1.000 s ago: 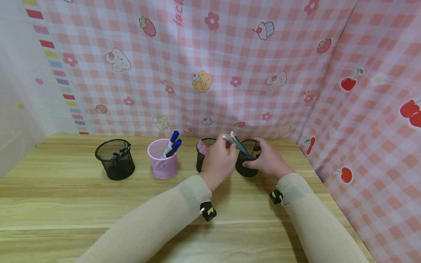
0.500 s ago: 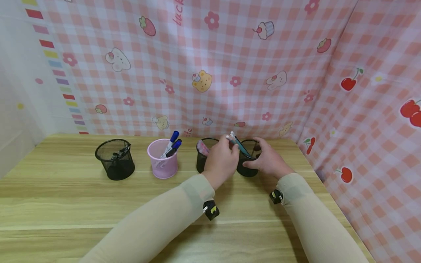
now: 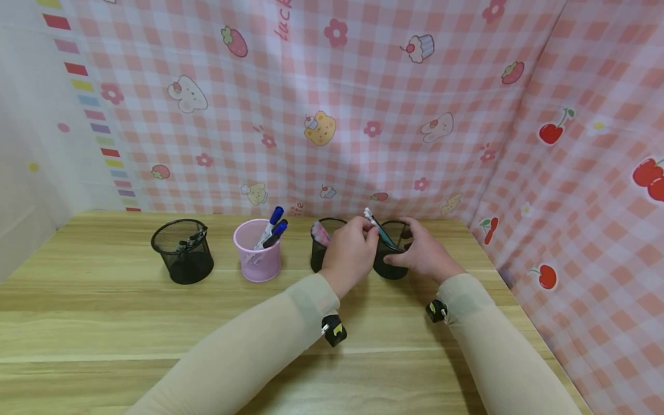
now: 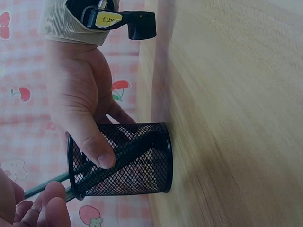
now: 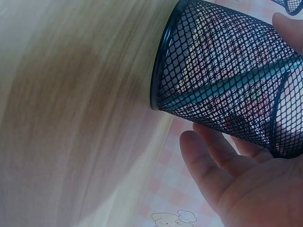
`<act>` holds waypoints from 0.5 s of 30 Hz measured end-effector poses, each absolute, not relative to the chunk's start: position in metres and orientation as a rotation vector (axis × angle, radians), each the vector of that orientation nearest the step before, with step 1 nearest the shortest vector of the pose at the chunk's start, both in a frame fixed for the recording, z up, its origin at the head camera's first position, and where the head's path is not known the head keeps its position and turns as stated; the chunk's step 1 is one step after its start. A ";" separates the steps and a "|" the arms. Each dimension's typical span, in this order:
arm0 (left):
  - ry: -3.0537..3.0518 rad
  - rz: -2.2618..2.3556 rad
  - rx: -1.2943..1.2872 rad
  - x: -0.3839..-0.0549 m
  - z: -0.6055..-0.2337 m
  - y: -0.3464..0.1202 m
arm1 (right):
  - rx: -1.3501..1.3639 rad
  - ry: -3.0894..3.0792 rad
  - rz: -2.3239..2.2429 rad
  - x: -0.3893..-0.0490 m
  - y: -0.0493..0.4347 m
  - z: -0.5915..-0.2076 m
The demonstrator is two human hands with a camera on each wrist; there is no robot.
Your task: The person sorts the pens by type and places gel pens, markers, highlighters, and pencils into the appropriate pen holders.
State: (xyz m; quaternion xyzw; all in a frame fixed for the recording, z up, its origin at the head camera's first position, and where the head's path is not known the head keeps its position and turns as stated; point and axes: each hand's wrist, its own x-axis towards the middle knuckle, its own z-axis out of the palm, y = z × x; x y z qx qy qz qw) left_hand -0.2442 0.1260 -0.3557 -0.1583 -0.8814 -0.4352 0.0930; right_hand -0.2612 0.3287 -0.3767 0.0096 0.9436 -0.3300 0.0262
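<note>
At the right of the row stands a black mesh pen holder (image 3: 390, 268) with teal pencils (image 3: 383, 233) leaning in it, their white ends up. My right hand (image 3: 426, 253) holds this holder round its far right side, thumb on the near wall in the left wrist view. In the right wrist view, one pencil slants down inside the mesh to the base. My left hand (image 3: 349, 253) is at the holder's left rim, its curled fingertips (image 4: 56, 208) pinching a pencil near its upper end. That pencil's end is hidden by the fingers in the head view.
Behind my left hand is another black mesh holder (image 3: 317, 256) with pink items (image 3: 320, 233). Further left stand a pink holder (image 3: 259, 265) with blue-capped markers (image 3: 276, 222) and a black mesh holder (image 3: 189, 268) with small dark items. A checked cloth (image 3: 363, 86) hangs behind the wooden table (image 3: 129, 328).
My left hand has moved slightly right, bringing its pencil over to the other pencils and lowering it at the right-hand holder. My right hand has stayed on the holder.
</note>
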 end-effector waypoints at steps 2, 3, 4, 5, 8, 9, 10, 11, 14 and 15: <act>-2.620 -1.304 -0.464 -0.244 -0.356 0.126 | 0.030 2.917 -1.013 -0.261 0.329 -0.377; -2.623 -1.311 -0.462 -0.245 -0.356 0.126 | 0.027 2.919 -1.010 -0.261 0.329 -0.377; -2.625 -1.313 -0.459 -0.245 -0.357 0.126 | 0.030 2.921 -1.006 -0.261 0.329 -0.377; -2.627 -1.316 -0.457 -0.245 -0.357 0.126 | 0.029 2.922 -1.003 -0.261 0.329 -0.377; -2.634 -1.328 -0.459 -0.245 -0.357 0.125 | 0.023 2.924 -1.002 -0.261 0.329 -0.378; -2.637 -1.332 -0.462 -0.245 -0.358 0.124 | 0.021 2.925 -1.004 -0.261 0.329 -0.378; -2.643 -1.337 -0.465 -0.244 -0.358 0.124 | 0.018 2.926 -1.004 -0.262 0.330 -0.378; -2.650 -1.337 -0.469 -0.244 -0.358 0.124 | 0.015 2.926 -1.003 -0.262 0.330 -0.378; -2.674 -1.330 -0.496 -0.241 -0.357 0.123 | 0.012 2.927 -1.009 -0.261 0.330 -0.378; -2.684 -1.328 -0.508 -0.240 -0.356 0.122 | 0.011 2.925 -1.012 -0.261 0.330 -0.378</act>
